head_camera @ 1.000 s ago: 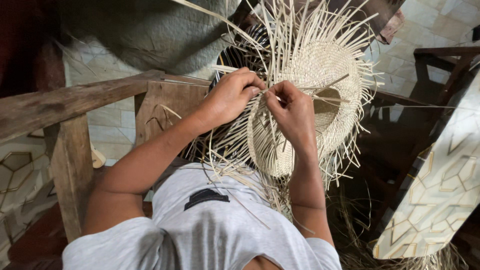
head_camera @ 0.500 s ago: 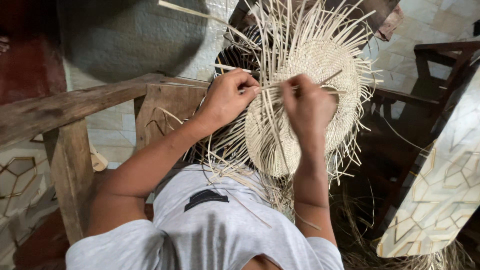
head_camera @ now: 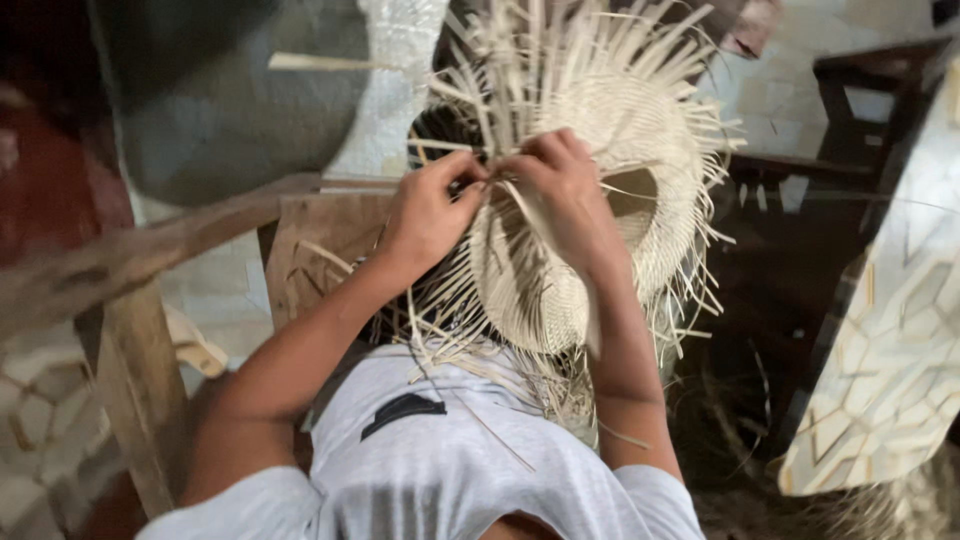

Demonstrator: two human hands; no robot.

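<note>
1. Clearly, the main thing is a half-woven straw hat [head_camera: 560, 290], pale cream, with a tightly plaited rounded crown and a flat woven brim; it sits just above the person's lap, in front of the chest, tipped so the crown faces the camera.
2. Loose straw strands [head_camera: 560, 60] fan out from the brim's edge all round, stiff, flat and narrow like ribbons, some bent, some straight as spokes.
3. The left hand [head_camera: 430, 215] lies against the left edge of the brim, its fingers curled and pinched on strands there; the exact strands are too blurred to single out.
4. The right hand [head_camera: 570, 195] rests on top of the crown, just beside the left one, knuckles up, fingers bent down and nipping a flat strand at the weave; the two hands almost touch at the fingertips.
5. One wider strip [head_camera: 560, 260] runs from under the right hand down across the crown, smooth and slightly glossy.
6. The person wears a soft grey T-shirt [head_camera: 440, 460] with a small dark patch, and stray strands lie across it.
7. At the left stands a rough wooden frame [head_camera: 130, 330], coarse-grained and worn.
8. At the right leans a board [head_camera: 890, 360] with a pale geometric pattern, and a dark wooden chair [head_camera: 860, 80] stands behind it.
</note>
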